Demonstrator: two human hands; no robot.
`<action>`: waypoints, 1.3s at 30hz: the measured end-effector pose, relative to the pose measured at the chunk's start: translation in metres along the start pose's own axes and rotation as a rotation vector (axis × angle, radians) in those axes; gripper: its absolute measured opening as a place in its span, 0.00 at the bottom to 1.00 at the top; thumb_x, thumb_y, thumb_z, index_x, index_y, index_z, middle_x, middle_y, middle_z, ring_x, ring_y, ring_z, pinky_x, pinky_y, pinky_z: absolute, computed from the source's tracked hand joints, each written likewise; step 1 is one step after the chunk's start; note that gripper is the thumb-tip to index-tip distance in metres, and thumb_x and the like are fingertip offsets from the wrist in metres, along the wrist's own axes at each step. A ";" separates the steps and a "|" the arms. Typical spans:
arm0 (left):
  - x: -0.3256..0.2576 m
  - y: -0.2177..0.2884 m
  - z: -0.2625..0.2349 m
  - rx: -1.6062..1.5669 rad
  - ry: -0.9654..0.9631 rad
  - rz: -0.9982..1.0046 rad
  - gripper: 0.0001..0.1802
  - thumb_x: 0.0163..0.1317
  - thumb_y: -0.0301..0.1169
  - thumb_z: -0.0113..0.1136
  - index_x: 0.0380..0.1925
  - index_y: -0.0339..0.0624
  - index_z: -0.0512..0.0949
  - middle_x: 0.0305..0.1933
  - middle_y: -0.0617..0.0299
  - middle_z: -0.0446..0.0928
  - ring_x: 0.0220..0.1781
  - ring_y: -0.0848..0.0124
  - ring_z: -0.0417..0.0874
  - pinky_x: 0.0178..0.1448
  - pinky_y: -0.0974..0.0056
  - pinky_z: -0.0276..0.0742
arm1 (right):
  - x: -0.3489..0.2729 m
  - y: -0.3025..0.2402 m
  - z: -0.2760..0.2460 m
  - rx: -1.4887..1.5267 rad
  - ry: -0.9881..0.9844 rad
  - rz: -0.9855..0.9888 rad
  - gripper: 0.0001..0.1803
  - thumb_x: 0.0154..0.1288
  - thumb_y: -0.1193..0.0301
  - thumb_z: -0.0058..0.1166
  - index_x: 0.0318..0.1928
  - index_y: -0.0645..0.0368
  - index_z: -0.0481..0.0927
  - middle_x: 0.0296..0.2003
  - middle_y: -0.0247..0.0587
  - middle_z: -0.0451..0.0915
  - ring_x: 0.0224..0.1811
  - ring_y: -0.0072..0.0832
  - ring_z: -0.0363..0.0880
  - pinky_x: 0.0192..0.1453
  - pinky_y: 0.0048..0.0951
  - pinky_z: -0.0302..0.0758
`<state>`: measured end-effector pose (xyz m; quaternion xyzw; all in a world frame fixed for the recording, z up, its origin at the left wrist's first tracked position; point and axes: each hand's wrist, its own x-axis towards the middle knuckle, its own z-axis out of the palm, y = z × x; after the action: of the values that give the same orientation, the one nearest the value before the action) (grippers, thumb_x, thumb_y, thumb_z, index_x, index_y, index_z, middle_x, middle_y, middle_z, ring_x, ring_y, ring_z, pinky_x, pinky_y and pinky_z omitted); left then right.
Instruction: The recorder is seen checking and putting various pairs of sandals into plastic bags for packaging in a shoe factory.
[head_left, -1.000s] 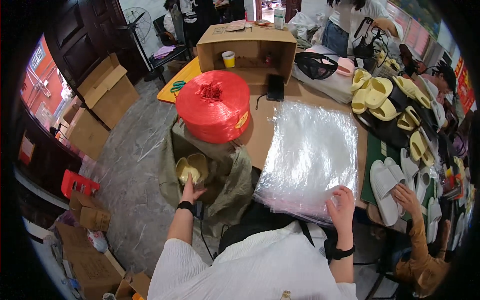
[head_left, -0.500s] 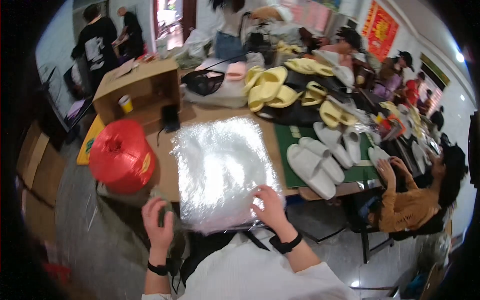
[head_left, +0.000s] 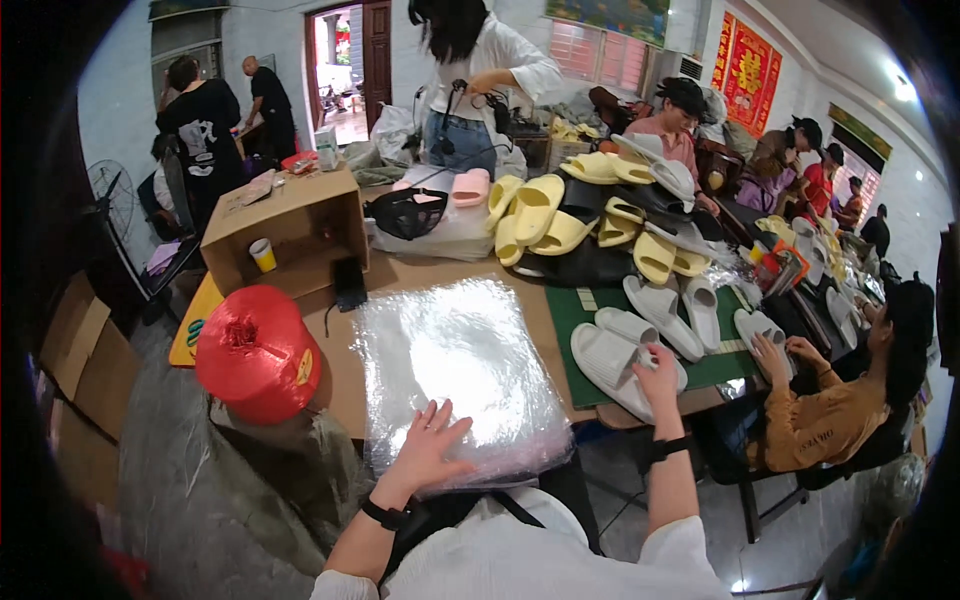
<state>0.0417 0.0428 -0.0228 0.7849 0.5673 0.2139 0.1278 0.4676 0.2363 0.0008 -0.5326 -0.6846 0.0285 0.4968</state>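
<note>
A stack of clear, shiny plastic bags (head_left: 450, 340) lies flat on the table before me. My left hand (head_left: 430, 450) rests on its near part, fingers spread and holding nothing. To the right, my right hand (head_left: 656, 380) has its fingers bent round a light grey slipper (head_left: 625, 324) of the nearest pair. Its mate, another grey slipper (head_left: 604, 366), lies just left of it. Both sit on a green mat (head_left: 565, 305). Behind them is a second grey pair (head_left: 665, 315). My palm hides part of the held slipper.
Left of the bags stand a red roll of plastic twine (head_left: 258, 350), an open cardboard box (head_left: 300, 230) and a dark phone (head_left: 348, 284). Yellow slippers (head_left: 540, 210) are piled at the back. A co-worker in a brown top (head_left: 830, 425) sits at the right, handling a slipper.
My left hand has moved right, from beside the bags onto them. My right hand has left the bags, reached right and taken hold of a grey slipper.
</note>
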 end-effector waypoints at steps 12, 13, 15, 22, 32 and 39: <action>0.018 0.005 -0.005 0.092 -0.134 -0.074 0.55 0.50 0.72 0.61 0.73 0.54 0.63 0.79 0.37 0.50 0.80 0.37 0.45 0.80 0.41 0.42 | 0.032 0.031 0.023 -0.414 -0.548 0.026 0.13 0.48 0.65 0.61 0.29 0.63 0.82 0.34 0.58 0.82 0.42 0.53 0.81 0.47 0.48 0.78; 0.022 0.009 -0.006 0.112 -0.144 -0.110 0.56 0.52 0.74 0.58 0.74 0.53 0.61 0.79 0.37 0.49 0.80 0.36 0.44 0.80 0.41 0.43 | 0.033 0.025 0.025 -0.383 -0.623 0.046 0.17 0.48 0.62 0.63 0.31 0.65 0.81 0.35 0.58 0.82 0.42 0.53 0.82 0.47 0.48 0.78; 0.029 0.019 -0.013 0.139 -0.155 -0.161 0.56 0.55 0.71 0.58 0.75 0.49 0.58 0.79 0.35 0.49 0.80 0.36 0.44 0.80 0.43 0.45 | 0.024 0.009 0.031 -0.352 -0.696 0.058 0.21 0.49 0.58 0.65 0.33 0.66 0.81 0.36 0.59 0.82 0.42 0.53 0.82 0.47 0.47 0.78; 0.017 -0.001 -0.012 -0.032 0.063 -0.025 0.50 0.54 0.64 0.64 0.72 0.52 0.64 0.78 0.39 0.53 0.81 0.42 0.48 0.81 0.42 0.45 | 0.003 -0.018 0.038 -0.304 -0.542 0.086 0.30 0.57 0.51 0.65 0.39 0.70 0.77 0.37 0.62 0.83 0.42 0.55 0.82 0.48 0.50 0.77; -0.013 -0.013 -0.011 0.133 -0.089 -0.019 0.52 0.53 0.69 0.62 0.73 0.53 0.63 0.80 0.47 0.51 0.81 0.42 0.46 0.81 0.45 0.42 | -0.019 -0.023 0.028 0.057 -0.278 0.169 0.13 0.58 0.69 0.58 0.30 0.69 0.73 0.25 0.57 0.76 0.28 0.45 0.75 0.36 0.43 0.71; -0.007 0.005 -0.006 0.191 -0.071 -0.041 0.59 0.50 0.74 0.59 0.76 0.54 0.56 0.79 0.37 0.47 0.80 0.34 0.44 0.80 0.38 0.41 | -0.063 -0.050 -0.008 0.502 -0.088 0.303 0.10 0.73 0.73 0.50 0.47 0.68 0.77 0.34 0.35 0.79 0.34 0.22 0.73 0.39 0.26 0.70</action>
<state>0.0414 0.0338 -0.0169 0.7889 0.5960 0.1283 0.0767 0.4340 0.1627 -0.0078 -0.4875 -0.5899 0.2936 0.5728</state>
